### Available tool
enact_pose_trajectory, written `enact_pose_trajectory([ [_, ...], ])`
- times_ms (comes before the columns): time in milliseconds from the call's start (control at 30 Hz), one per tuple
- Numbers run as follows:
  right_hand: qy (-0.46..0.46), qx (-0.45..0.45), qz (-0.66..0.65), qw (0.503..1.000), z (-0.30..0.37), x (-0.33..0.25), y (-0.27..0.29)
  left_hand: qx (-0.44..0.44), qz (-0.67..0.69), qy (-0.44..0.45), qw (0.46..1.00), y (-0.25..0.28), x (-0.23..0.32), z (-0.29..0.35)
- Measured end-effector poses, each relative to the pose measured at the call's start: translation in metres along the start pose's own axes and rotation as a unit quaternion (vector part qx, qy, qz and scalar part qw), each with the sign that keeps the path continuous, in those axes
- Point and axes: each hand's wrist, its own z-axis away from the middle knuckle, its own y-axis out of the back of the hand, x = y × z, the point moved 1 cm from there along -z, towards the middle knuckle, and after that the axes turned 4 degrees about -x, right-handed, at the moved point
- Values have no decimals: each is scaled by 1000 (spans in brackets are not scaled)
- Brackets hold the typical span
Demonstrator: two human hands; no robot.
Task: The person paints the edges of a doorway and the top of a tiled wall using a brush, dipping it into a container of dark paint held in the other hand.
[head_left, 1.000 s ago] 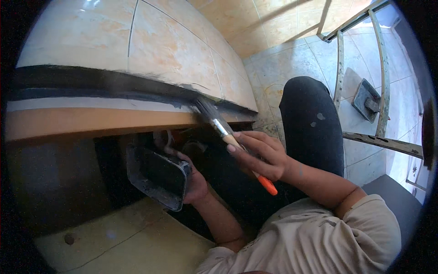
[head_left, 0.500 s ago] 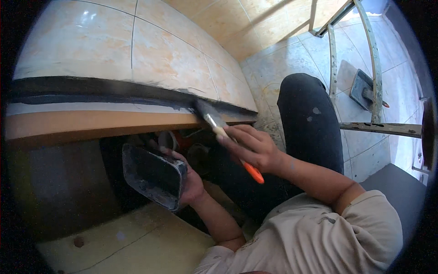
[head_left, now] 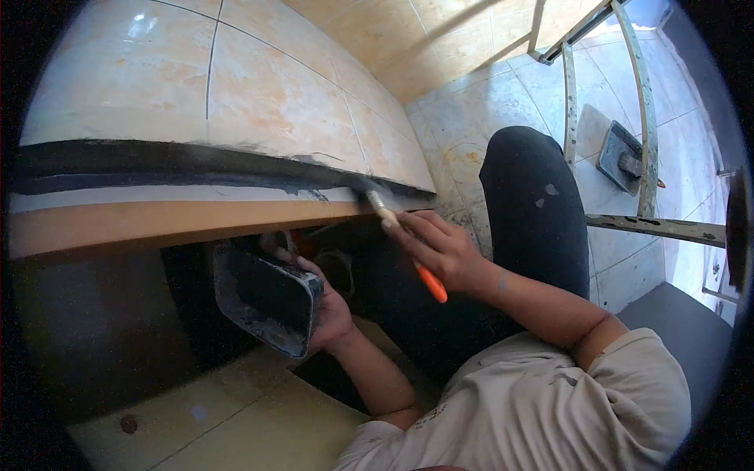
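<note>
A paintbrush (head_left: 431, 284) with an orange-tipped pale handle is gripped in my right hand (head_left: 446, 250). Its bristles touch the black-painted strip (head_left: 157, 161) that runs along the tiled counter's edge, near the strip's right part. Below that strip is a white band (head_left: 228, 193), then a tan board edge (head_left: 133, 224). Lower down, my left hand (head_left: 330, 310) holds a dark, paint-smeared rectangular tray (head_left: 263, 302) by its right side, tilted so its inside shows. Some of the left fingers are hidden behind the tray.
Pale orange tiles (head_left: 271, 86) cover the surface above the strip. On the tiled floor at right, a metal ladder-like frame (head_left: 646, 118) stands by another dark tray (head_left: 616, 157) with a brush in it. My bent knee (head_left: 522, 165) is between. Under the board is a shadowed recess (head_left: 102, 330).
The brush head has moved right along the black strip, and the handle now stands steeper. My left hand and the tray have barely moved.
</note>
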Motion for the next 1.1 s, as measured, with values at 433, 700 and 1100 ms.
enact_pose_trajectory([
  [433,-26,-27,8,999,7,10,0,-25,-50,-13,998,14,5,9],
  [700,38,70,-58,995,-6,-23,19,-24,-128,-5,991,20,11,12],
  [1100,-3,12,11,1000,-4,-11,5,-43,-140,-42,988,14,19,19],
])
